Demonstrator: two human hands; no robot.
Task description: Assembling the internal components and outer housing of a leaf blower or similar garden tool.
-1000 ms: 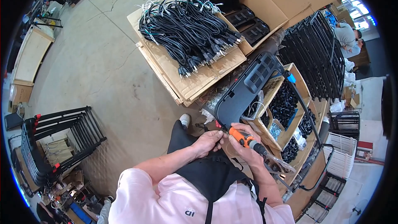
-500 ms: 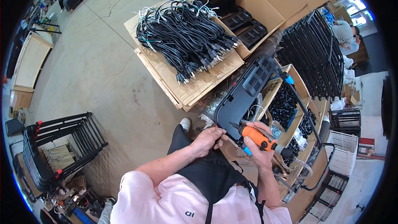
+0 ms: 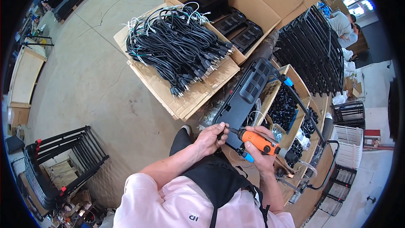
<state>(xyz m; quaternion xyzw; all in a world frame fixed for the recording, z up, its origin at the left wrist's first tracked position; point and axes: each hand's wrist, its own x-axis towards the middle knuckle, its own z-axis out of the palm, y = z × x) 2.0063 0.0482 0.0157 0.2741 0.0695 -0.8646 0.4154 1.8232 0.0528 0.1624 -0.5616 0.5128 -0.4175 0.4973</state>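
Orange cylindrical power driver [image 3: 255,139], tip apparently being tended.
Right hand [image 3: 264,160] grips it by the long black panel [image 3: 237,109]; left hand [image 3: 211,139] curls at its tip, contents unclear; next needs steady alignment.

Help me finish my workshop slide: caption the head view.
Right hand holding an orange driver pointed toward the left hand, with a black panel and piled black cables beyond.

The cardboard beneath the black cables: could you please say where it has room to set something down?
The cardboard has a bare strip between the cable plugs and its edge facing the dark panel. Its middle is crowded, covered by the heaped black cables.
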